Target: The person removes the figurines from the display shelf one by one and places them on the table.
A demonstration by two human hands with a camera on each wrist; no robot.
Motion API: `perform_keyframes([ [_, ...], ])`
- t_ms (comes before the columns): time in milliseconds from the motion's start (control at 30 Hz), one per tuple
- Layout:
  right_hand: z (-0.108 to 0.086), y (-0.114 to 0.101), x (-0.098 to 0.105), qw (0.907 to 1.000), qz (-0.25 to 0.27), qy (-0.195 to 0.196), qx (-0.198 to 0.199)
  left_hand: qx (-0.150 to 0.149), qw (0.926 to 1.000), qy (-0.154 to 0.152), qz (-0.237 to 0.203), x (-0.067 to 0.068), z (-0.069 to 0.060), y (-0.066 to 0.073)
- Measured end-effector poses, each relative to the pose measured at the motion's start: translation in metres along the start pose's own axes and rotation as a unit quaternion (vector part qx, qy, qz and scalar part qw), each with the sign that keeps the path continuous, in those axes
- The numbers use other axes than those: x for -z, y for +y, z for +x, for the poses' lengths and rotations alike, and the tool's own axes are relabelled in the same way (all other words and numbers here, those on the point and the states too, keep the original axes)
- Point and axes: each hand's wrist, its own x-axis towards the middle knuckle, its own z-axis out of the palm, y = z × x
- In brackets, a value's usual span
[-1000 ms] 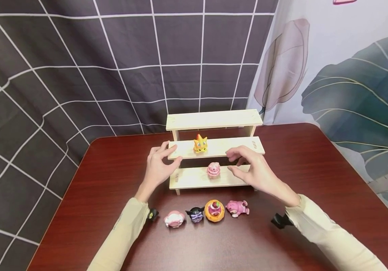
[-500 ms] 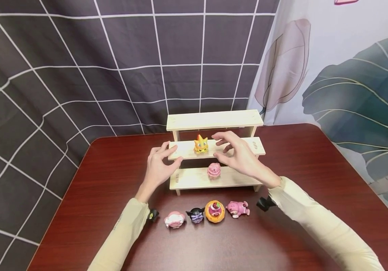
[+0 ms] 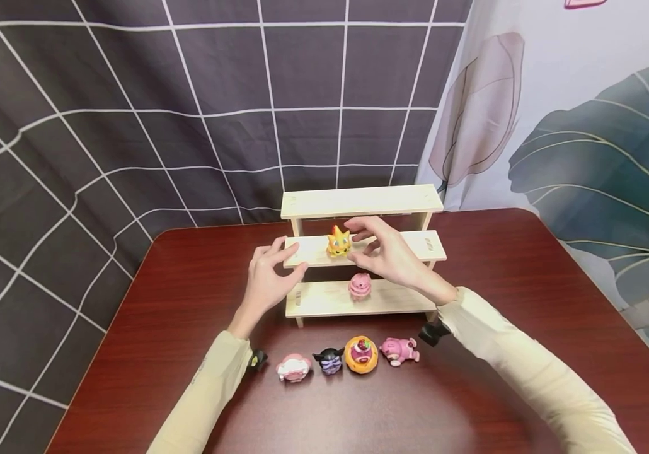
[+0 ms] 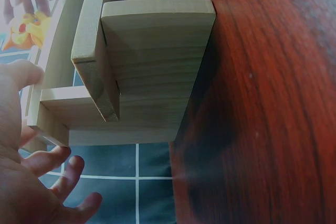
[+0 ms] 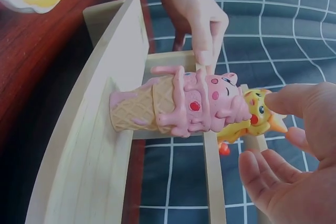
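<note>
A wooden three-tier display stand stands on the table. My left hand grips the left end of its middle tier, thumb on one side and fingers behind. On that tier sits a yellow toy figure with spiky orange points. My right hand is just right of it, thumb and fingers spread and curving toward it. In the right wrist view, the thumb is close to the yellow figure; whether they touch I cannot tell. A pink ice-cream-cone figure stands upright on the lowest tier.
In front of the stand, several toys lie in a row: a pink-and-white figure, a black-and-purple one, an orange round one with a cake-like top, and a pink bear-like one. A dark grid curtain hangs behind.
My right hand has moved left and up from above the lowest tier to beside the yellow figure. The left hand has stayed at the stand's left end.
</note>
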Motion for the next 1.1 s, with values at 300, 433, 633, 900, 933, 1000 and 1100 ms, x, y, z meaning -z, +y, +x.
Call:
perform_keyframes([
  [300, 0.007, 0.001, -0.004, 0.9998, 0.015, -0.009, -0.008, 0.0, 1.0, -0.002, 0.002, 0.0, 0.002, 0.0],
  [433, 0.009, 0.003, -0.006, 0.9997, 0.021, -0.012, -0.008, 0.004, 1.0, -0.004, 0.002, 0.0, 0.002, 0.0],
  [633, 0.012, 0.002, -0.008, 0.9997, 0.02, -0.012, -0.007, 0.003, 1.0, -0.004, 0.001, 0.0, 0.002, -0.001],
  [900, 0.014, 0.002, -0.01, 0.9995, 0.024, -0.016, -0.014, 0.007, 0.9999, -0.007, 0.004, 0.0, 0.002, -0.002],
  [933, 0.015, 0.002, -0.01, 0.9995, 0.023, -0.016, -0.014, 0.007, 0.9999, -0.006, 0.004, 0.0, 0.002, -0.001],
  [1000, 0.015, 0.002, -0.01, 0.9995, 0.018, -0.019, -0.017, 0.006, 1.0, -0.006, 0.004, 0.0, 0.001, -0.001],
  [1100, 0.015, 0.002, -0.011, 0.9994, 0.011, -0.023, -0.022, 0.008, 0.9999, -0.007, 0.003, 0.001, 0.001, 0.0],
])
